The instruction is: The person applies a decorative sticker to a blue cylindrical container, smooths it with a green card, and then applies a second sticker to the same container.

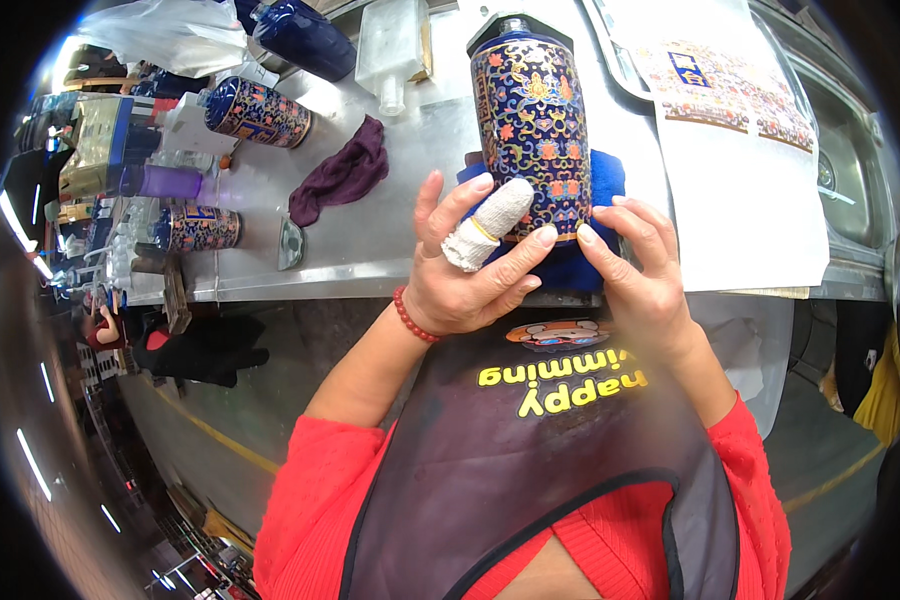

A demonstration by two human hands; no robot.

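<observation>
While touching the blue bottle [532, 120] at upper centre, seemingly decorated already down to its base, rests left hand [457, 285] and right hand [648, 290] there, both loosely open, grasping nothing firmly; cannot judge work left underneath.

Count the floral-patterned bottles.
3: the nearest bottle, touching the left hand; an upper bottle and a lower bottle left of the purple cloth. Others may be hidden.
</observation>
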